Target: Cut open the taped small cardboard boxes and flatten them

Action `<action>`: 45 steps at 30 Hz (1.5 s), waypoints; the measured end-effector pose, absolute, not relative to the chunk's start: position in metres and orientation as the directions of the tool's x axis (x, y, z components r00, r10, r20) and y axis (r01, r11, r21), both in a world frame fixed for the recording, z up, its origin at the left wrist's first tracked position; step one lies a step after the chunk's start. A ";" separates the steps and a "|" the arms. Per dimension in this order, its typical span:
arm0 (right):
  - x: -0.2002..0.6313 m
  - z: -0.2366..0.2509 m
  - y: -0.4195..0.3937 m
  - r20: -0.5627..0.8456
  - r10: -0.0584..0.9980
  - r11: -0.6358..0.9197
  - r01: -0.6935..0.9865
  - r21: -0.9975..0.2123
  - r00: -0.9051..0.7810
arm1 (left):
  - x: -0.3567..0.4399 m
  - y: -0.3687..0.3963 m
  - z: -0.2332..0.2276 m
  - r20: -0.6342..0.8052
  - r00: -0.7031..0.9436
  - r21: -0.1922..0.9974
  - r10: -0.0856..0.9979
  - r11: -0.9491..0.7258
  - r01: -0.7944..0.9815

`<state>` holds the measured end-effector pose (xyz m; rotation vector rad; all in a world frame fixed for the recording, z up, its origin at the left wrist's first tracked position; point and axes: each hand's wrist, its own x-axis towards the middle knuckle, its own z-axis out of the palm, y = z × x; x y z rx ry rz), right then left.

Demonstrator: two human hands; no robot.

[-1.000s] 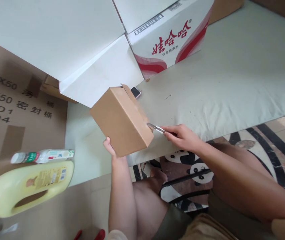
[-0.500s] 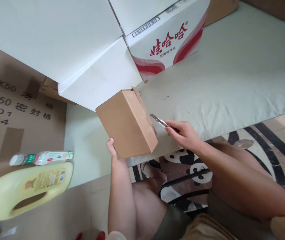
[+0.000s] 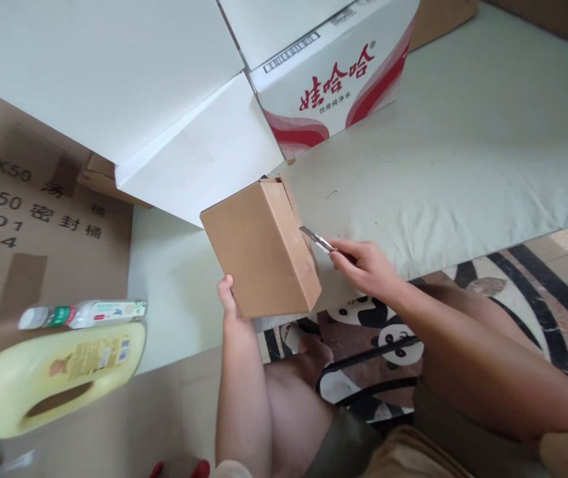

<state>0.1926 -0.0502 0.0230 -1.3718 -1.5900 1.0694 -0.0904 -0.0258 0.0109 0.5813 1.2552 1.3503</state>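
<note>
Steadying a plain brown cardboard box (image 3: 254, 252) beside a slim silver-bladed metal cutter (image 3: 319, 241)

Step in hand looks like knife work on box's R side. L hand (image 3: 228, 297) is clamped on box's near-L corner, thumb on its face, other fingers hidden. R hand (image 3: 369, 267) is closed on cutter's handle, R of box; blade tip is right by box's edge, contact can't tell. Box is tilted, held over the pale-green cloth (image 3: 463, 166). Next move prob. calls for firm L hold, fingers off blade's line, & shallow depth b/c contents aren't visible. Loose brown cardboard flap (image 3: 289, 196) at box's far-R edge may snag blade.

Around: big plain white carton (image 3: 198, 143) just beyond box, limits room there; white-&-red printed carton (image 3: 333, 99) beyond & R. Well L of box: clear plastic bottle w/ green-&-white label (image 3: 79, 314), pale-yellow plastic jug w/ handle (image 3: 19, 378), large brown carton w/ black print (image 3: 79, 265).
</note>
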 end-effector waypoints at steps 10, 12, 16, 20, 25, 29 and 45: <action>0.193 0.026 -0.049 0.049 0.991 0.091 0.354 -0.931 -0.124 | -0.092 -0.028 0.009 -0.314 -0.180 0.901 0.932 0.232 -0.368; 0.193 0.025 -0.049 0.044 0.992 0.083 0.356 -0.931 -0.117 | -0.093 -0.029 0.009 -0.327 -0.166 0.891 0.930 0.245 -0.383; 0.194 0.025 -0.050 0.042 0.993 0.079 0.360 -0.930 -0.109 | -0.093 -0.029 0.009 -0.313 -0.137 0.884 0.940 0.235 -0.403; 0.193 0.025 -0.050 0.041 0.994 0.077 0.365 -0.928 -0.106 | -0.093 -0.029 0.009 -0.300 -0.138 0.884 0.944 0.221 -0.413; 0.193 0.025 -0.049 0.056 0.992 0.096 0.366 -0.926 -0.117 | -0.093 -0.028 0.009 -0.307 -0.157 0.887 0.939 0.223 -0.404; 0.195 0.024 -0.049 0.046 0.991 0.091 0.373 -0.923 -0.128 | -0.095 -0.027 0.004 -0.289 -0.195 0.905 0.937 0.202 -0.373; 0.199 0.022 -0.050 0.093 0.961 0.187 0.366 -0.912 -0.260 | -0.091 -0.026 0.006 -0.254 -0.197 0.889 0.947 0.149 -0.433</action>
